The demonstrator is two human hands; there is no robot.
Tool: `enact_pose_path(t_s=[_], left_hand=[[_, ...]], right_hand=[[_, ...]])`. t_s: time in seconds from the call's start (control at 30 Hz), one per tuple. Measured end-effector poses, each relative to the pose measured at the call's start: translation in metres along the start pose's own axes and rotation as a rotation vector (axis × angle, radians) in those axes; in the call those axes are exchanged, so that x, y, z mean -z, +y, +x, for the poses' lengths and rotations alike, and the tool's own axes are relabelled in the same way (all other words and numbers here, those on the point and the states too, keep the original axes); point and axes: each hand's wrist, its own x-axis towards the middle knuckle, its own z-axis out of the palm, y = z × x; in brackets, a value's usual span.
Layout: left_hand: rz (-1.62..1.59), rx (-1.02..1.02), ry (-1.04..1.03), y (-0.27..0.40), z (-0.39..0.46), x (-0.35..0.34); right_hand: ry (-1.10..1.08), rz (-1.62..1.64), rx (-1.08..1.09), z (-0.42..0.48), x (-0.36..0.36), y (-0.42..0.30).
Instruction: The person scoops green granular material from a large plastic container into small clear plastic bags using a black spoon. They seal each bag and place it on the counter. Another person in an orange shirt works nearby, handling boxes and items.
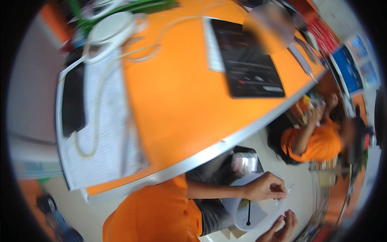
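My left hand (267, 188) is over the rim of a translucent white plastic tub (257, 216), thumb and fingertips pinched together at a small clear scrap, perhaps plastic film (288, 191). Below it, at the bottom edge, my right hand (281, 228) is partly in view, fingers apart and nothing visible in it. The tub sits by my lap and holds a thin black stick with a round end (248, 213) and a small yellow-green piece (242, 204). A shiny clear plastic packet (245, 162) lies just beyond the tub.
An orange table (181, 90) with a metal edge bears a black tablet (248, 66), a black phone (73, 99) on printed sheets (105, 130), a pale cable (98, 106) and a white round device (110, 28). Another person in an orange shirt (314, 142) sits at the right.
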Motion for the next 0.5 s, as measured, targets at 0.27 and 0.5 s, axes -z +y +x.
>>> enact_pose_path(t_s=[0.27,0.5], left_hand=[[0.233,-0.378,0.238,0.018,-0.007,0.033],[0.115,-0.331,0.242,0.065,-0.042,0.027]], right_hand=[[-0.467,0.358,0.737,0.09,-0.028,-0.135],[-0.545,0.773,1.049,0.064,-0.074,-0.249]])
